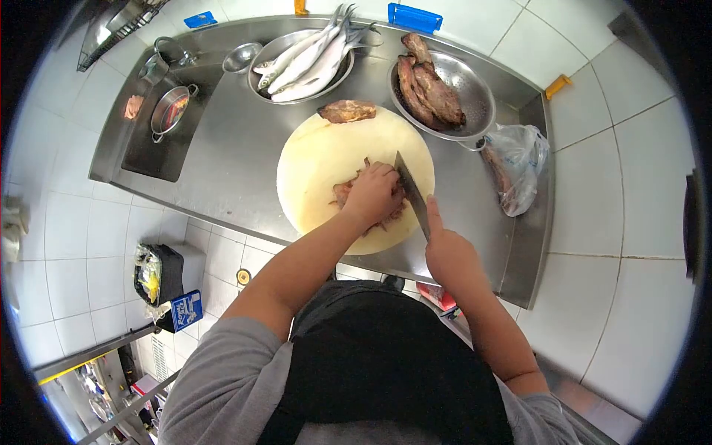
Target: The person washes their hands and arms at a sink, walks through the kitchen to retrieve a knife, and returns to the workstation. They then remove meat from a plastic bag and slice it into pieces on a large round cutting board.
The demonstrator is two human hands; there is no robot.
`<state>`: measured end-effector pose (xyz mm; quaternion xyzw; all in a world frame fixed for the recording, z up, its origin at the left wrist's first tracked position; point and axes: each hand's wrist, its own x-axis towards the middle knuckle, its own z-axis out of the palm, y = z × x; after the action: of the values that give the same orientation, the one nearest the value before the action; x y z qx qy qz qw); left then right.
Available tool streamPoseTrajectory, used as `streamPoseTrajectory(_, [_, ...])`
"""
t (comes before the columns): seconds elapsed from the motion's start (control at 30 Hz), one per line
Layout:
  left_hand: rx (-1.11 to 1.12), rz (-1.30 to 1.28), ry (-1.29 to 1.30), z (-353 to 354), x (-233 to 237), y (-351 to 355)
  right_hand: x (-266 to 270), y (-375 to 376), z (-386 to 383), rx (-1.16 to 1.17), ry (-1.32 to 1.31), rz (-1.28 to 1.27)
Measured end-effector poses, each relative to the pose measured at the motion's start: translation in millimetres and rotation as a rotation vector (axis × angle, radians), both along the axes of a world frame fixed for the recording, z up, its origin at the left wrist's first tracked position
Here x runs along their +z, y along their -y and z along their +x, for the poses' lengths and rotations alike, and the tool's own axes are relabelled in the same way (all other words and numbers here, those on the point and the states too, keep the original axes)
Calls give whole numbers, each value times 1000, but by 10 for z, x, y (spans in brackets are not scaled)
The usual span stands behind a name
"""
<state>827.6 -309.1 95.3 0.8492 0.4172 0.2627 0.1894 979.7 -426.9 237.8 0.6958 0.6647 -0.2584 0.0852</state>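
Note:
A round pale cutting board [304,174] lies on the steel counter. My right hand [451,256] grips a knife [414,191], its index finger stretched along the back of the blade. The blade points away from me, close beside my left hand [377,194]. With curled fingers, my left hand presses down on cut meat [343,191] in the middle of the board; the hand covers part of it. Slices and shreds spread around the fingers. At the board's far edge lies a larger browned piece of meat [347,111], apart from both hands.
Behind the board stand a bowl of whole fish [308,67] and a colander [482,100] with large browned meat pieces. A plastic bag [523,167] with meat lies at right. The sink [152,159] at left holds a two-handled pot [165,105]. A bin [172,271] stands below.

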Motion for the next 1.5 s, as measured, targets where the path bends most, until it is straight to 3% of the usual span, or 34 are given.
streamPoseTrajectory(0.27, [15,-14,-31,-19,-34,3,-186,-30,-58,-3,19,-44])
streamPoseTrajectory(0.33, [-7,31,-6,-4,-44,-15,-436,-55,-48,28,-52,151])
streamPoseTrajectory(0.47, [13,6,-53,15,79,-47,-466,-50,58,-33,-79,173])
streamPoseTrajectory(0.53, [-12,-41,-123,-9,69,-64,-299,150,36,-62,-34,15])
streamPoseTrajectory(0.7, [3,-32,107,-193,110,-147,-206,217,202,-24,65,-34])
streamPoseTrajectory(0.8, [154,54,275,-523,246,-118,34,216,171,-51,64,3])
streamPoseTrajectory(0.9, [294,116,263,-759,216,45,105,214,83,-53,44,48])
streamPoseTrajectory(1.03, [255,41,186,-806,114,299,117,179,-148,97,-31,106])
streamPoseTrajectory(1.23, [281,63,70,-671,54,410,-273,19,-405,211,-14,181])
streamPoseTrajectory(1.5, [274,93,22,-655,65,409,-300,-9,-455,192,16,140])
